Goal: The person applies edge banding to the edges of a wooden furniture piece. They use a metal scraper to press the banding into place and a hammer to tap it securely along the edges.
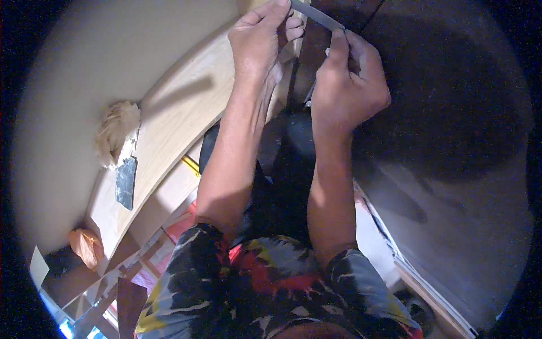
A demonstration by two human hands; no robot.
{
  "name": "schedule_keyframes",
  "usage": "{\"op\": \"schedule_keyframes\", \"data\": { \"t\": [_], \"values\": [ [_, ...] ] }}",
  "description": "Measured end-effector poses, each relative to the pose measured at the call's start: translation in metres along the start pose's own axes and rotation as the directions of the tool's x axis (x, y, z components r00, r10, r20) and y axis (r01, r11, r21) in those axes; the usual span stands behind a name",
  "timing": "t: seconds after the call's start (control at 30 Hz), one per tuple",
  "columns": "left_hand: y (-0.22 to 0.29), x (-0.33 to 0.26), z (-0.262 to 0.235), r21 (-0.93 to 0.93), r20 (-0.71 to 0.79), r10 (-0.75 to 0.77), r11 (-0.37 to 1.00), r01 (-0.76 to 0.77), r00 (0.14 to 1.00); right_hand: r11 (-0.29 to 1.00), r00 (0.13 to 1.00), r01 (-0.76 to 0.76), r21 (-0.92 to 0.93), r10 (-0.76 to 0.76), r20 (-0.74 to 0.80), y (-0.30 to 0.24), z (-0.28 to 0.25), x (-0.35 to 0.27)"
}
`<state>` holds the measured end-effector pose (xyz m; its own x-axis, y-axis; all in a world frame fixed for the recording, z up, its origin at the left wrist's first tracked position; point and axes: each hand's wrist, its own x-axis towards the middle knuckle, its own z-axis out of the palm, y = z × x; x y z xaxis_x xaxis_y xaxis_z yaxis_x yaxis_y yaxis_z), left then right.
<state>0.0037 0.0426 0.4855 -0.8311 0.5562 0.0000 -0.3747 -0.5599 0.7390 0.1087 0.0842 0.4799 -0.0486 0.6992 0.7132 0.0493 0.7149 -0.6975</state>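
Seen from above, both hands are raised to a pale wooden board [186, 113]. The left hand [261, 42] and right hand [345, 85] each pinch one end of a thin grey strip [317, 15], fingers closed on it, holding it taut at the board's upper edge. The work looks to be positioning the strip; pressing it down would need steady alignment. A crumpled rag [116, 131] and grey scraper [126, 182] lie on the board, well apart

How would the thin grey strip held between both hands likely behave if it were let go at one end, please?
The grey strip looks thin and flat, so probably light. It spans straight between the left hand and right hand, suggesting some stiffness, perhaps springy.
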Motion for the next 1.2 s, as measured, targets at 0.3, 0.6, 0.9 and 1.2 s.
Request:
{"op": "schedule_keyframes", "data": {
  "t": [0.3, 0.6, 0.9, 1.2],
  "values": [
    [0.008, -0.002, -0.001, 0.008, -0.013, -0.063, 0.998, 0.064, 0.998, 0.999, 0.998, -0.03, 0.023, 0.031, -0.046, -0.004, 0.001, 0.001],
    [0.01, 0.006, 0.0, -0.063, 0.08, -0.014, 0.998, 0.019, 0.997, 0.978, 0.983, -0.153, 0.144, 0.165, -0.076, -0.02, 0.012, 0.007],
    [0.004, 0.0, 0.001, -0.031, 0.023, -0.029, 0.999, 0.03, 0.999, 0.981, 0.98, -0.07, 0.18, 0.101, -0.171, -0.009, 0.013, 0.002],
    [0.0, 0.009, -0.005, -0.057, 0.066, 0.0, 0.998, 0.004, 0.998, 0.966, 0.977, -0.168, 0.196, 0.19, -0.097, -0.021, 0.016, 0.007]
  ]
}}
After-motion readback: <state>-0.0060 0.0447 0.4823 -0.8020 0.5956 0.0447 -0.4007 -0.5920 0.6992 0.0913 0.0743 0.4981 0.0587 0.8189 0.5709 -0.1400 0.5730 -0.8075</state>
